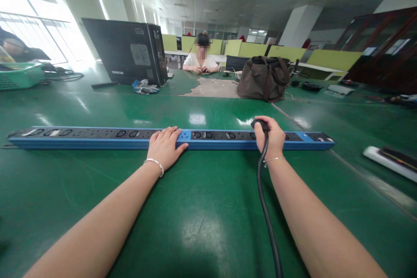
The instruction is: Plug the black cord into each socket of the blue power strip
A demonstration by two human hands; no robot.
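A long blue and black power strip (221,144) lies across the green table, with rows of sockets along its top. My left hand (165,145) rests on the strip near its middle, fingers stretched flat and thumb along the front edge. Above the strip's right part, my right hand (271,135) is closed around a black power plug (259,124). From the plug a thick black cable (263,186) runs down toward me past the front of the strip. Whether the plug touches a socket I cannot tell.
A black computer tower (130,52), work gloves (145,87) and a brown bag (263,78) stand along the table's far side. Opposite me sits a person (201,58). At the left is a green basket (21,76); at the right, a white and black strip (391,161).
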